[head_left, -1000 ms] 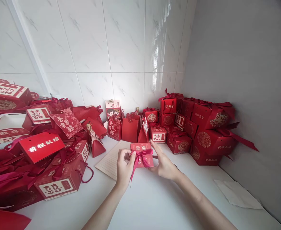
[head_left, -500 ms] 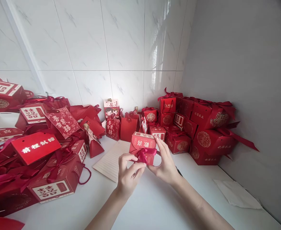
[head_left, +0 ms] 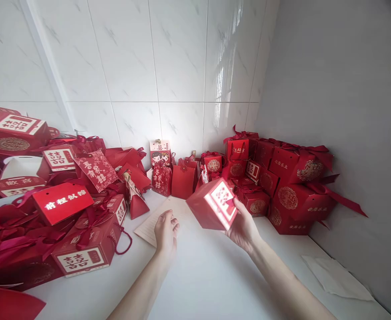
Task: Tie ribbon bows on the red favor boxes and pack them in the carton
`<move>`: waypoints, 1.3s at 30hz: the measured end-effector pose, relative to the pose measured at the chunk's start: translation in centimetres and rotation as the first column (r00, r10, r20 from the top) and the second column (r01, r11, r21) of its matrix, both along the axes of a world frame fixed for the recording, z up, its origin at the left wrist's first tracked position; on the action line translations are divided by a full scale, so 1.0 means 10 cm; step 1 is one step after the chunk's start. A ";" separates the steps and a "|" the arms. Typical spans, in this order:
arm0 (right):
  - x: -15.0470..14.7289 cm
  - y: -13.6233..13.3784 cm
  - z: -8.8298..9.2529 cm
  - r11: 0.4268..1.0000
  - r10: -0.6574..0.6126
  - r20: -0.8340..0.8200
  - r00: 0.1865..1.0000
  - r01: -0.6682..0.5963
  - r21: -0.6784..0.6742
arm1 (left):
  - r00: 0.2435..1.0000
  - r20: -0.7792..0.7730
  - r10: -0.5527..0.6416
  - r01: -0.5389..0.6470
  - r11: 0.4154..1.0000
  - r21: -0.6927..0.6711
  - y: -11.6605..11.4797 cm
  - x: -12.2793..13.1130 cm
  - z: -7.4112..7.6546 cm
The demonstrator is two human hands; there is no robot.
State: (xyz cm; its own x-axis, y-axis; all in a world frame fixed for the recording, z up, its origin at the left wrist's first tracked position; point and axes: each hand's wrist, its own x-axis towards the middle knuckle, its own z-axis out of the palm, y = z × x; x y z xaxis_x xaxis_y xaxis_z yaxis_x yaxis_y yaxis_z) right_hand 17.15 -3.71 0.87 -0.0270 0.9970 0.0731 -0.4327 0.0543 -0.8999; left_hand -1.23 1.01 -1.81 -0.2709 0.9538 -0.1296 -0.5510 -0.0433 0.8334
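My right hand (head_left: 243, 226) grips a small red gift box (head_left: 211, 206), lifted off the white table and tilted so that a face with a white label points toward me. My left hand (head_left: 165, 231) holds nothing; its fingers are loosely curled and rest on the edge of a lined sheet of paper (head_left: 158, 220) lying on the white table (head_left: 208, 284). About a hand's width separates the two hands.
A heap of red gift boxes and ribbons (head_left: 65, 209) covers the left of the table. Stacked red boxes with bows (head_left: 282, 182) fill the back right corner. Small red bags (head_left: 182, 180) line the tiled wall. A white tissue (head_left: 335, 275) lies at the right.
The left hand let go of the box's ribbon and dropped to the paper. The right hand lifted the box and turned it, so a labelled face shows instead of the bow.
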 end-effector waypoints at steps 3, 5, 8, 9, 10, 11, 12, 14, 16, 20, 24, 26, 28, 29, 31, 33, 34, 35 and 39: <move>0.01 -0.01 0.01 0.995 0.068 -0.177 0.982 -0.079 -0.057 | 0.999 0.002 -0.054 0.054 0.998 -0.009 -0.02 0.03 -0.01; 0.00 -0.01 0.00 0.991 0.091 -0.255 0.963 -0.112 -0.071 | 0.996 -0.008 -0.088 0.088 0.996 0.008 -0.05 0.05 0.00; -0.01 -0.02 -0.04 0.989 0.119 -0.272 0.955 -0.139 -0.057 | 0.991 -0.033 -0.126 0.127 0.991 0.040 -0.08 0.08 0.03; -0.01 -0.02 -0.05 0.989 0.124 -0.252 0.960 -0.140 -0.046 | 0.990 -0.041 -0.137 0.139 0.989 0.047 -0.08 0.08 0.04; -0.01 -0.02 -0.06 0.989 0.130 -0.223 0.966 -0.142 -0.036 | 0.988 -0.048 -0.147 0.150 0.987 0.053 -0.08 0.08 0.04; -0.02 -0.01 -0.06 0.988 0.141 -0.186 0.972 -0.149 -0.029 | 0.986 -0.054 -0.156 0.159 0.986 0.057 -0.08 0.08 0.04; -0.03 -0.01 -0.07 0.986 0.160 -0.143 0.977 -0.165 -0.023 | 0.985 -0.058 -0.161 0.165 0.984 0.063 -0.08 0.07 0.04; -0.06 -0.01 -0.08 0.983 0.184 -0.033 0.982 -0.184 0.007 | 0.983 -0.065 -0.171 0.176 0.982 0.075 -0.07 0.06 0.04; -0.08 -0.02 -0.10 0.986 0.100 0.118 0.988 -0.114 0.119 | 0.983 -0.066 -0.171 0.176 0.982 0.074 -0.05 0.04 0.03; -0.09 -0.03 -0.15 0.826 -0.405 0.487 0.774 0.081 0.558 | 0.986 -0.030 -0.165 0.166 0.986 0.033 -0.04 0.03 0.04; -0.07 -0.06 -0.21 0.716 -0.590 0.660 0.466 -0.076 0.694 | 0.955 -0.045 -0.295 0.297 0.952 0.076 -0.07 0.07 0.05; -0.07 -0.05 -0.23 0.710 -0.592 0.668 0.451 -0.101 0.697 | 0.943 -0.074 -0.326 0.331 0.940 0.085 -0.08 0.08 0.05; -0.08 -0.03 -0.23 0.731 -0.569 0.628 0.531 -0.023 0.682 | 0.944 -0.070 -0.323 0.327 0.943 0.060 -0.08 0.09 0.04; -0.08 -0.01 -0.22 0.754 -0.548 0.581 0.602 0.055 0.654 | 0.943 -0.063 -0.327 0.329 0.943 0.042 -0.07 0.09 0.03; -0.06 0.03 -0.20 0.818 -0.500 0.449 0.740 0.235 0.525 | 0.936 -0.066 -0.346 0.347 0.938 0.005 -0.06 0.09 0.01; -0.03 0.06 -0.17 0.835 -0.521 0.359 0.774 0.375 0.403 | 0.926 -0.090 -0.367 0.366 0.930 -0.028 -0.06 0.08 0.01; -0.02 0.07 -0.15 0.824 -0.549 0.355 0.757 0.418 0.383 | 0.921 -0.106 -0.375 0.373 0.927 -0.042 -0.06 0.08 0.01; 0.00 0.07 -0.14 0.820 -0.559 0.363 0.745 0.432 0.376 | 0.917 -0.121 -0.380 0.376 0.925 -0.051 -0.07 0.08 0.02; 0.02 0.07 -0.12 0.900 -0.410 0.333 0.849 0.319 0.295 | 0.915 -0.133 -0.382 0.379 0.924 -0.046 -0.08 0.07 0.04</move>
